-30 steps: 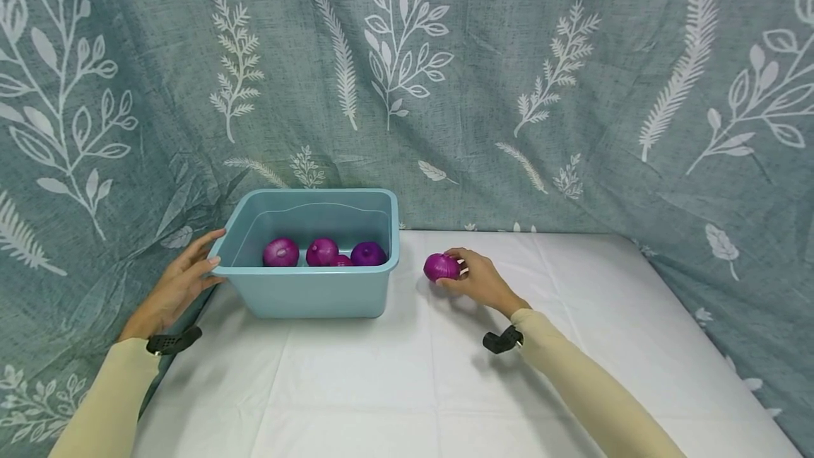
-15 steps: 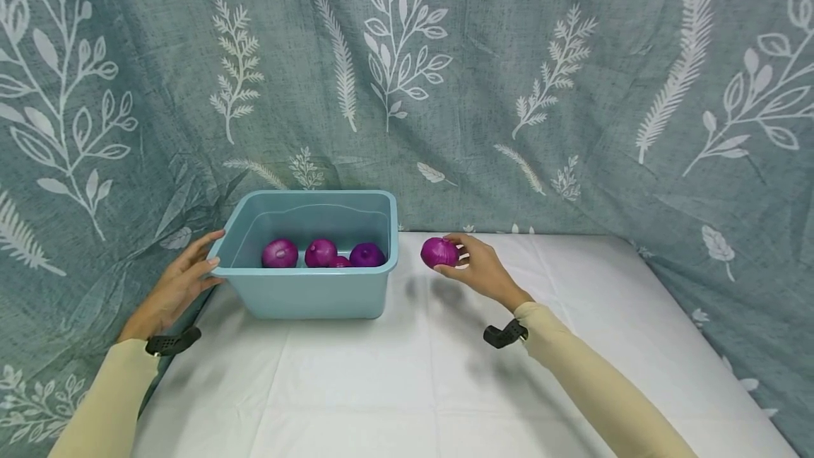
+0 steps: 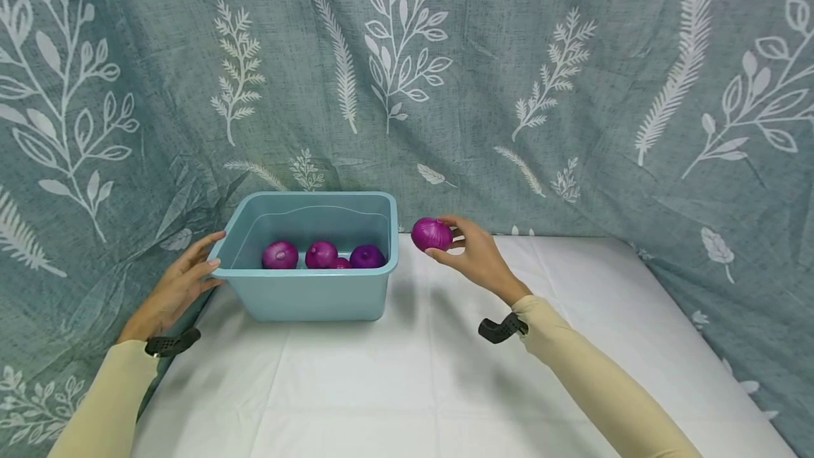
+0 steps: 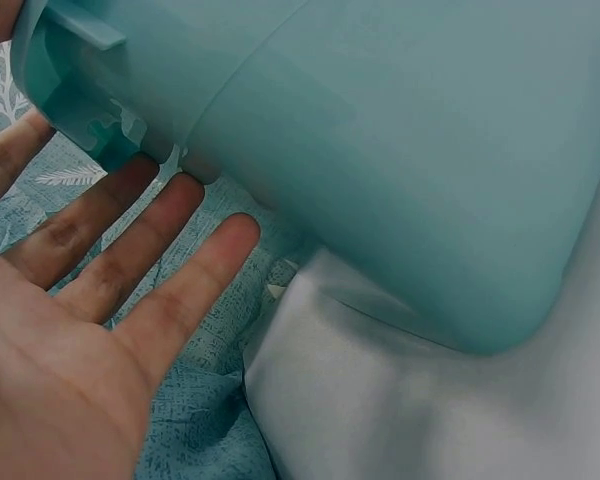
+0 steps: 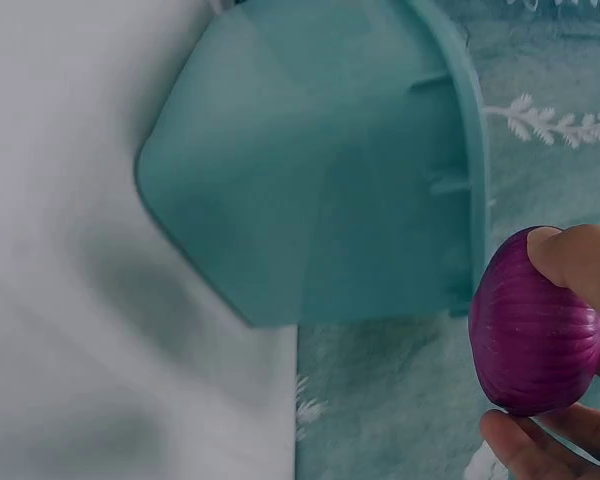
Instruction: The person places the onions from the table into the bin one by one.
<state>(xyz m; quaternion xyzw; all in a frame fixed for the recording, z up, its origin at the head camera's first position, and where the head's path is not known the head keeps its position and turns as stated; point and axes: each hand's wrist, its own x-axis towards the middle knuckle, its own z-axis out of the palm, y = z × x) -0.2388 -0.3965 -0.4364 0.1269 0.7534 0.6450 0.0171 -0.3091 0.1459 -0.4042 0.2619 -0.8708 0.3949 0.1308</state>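
A red onion is pinched between the thumb and fingers of my right hand, raised above the table just right of a blue plastic bin. The right wrist view shows this red onion beside the bin's end wall. Several purple onions lie inside the bin, among them a red onion at the left and a darker one at the right. My left hand rests against the bin's left rim. In the left wrist view its fingers are spread and fairly straight, touching near the rim.
A white cloth covers the table. Behind it and along both sides hangs a grey-green curtain with white leaf prints, close to the back of the bin. The bin's front wall stands higher than part of the onions inside.
My right hand has lifted the red onion off the table and brought it slightly left, toward the bin. The left hand and the bin stay where they were.
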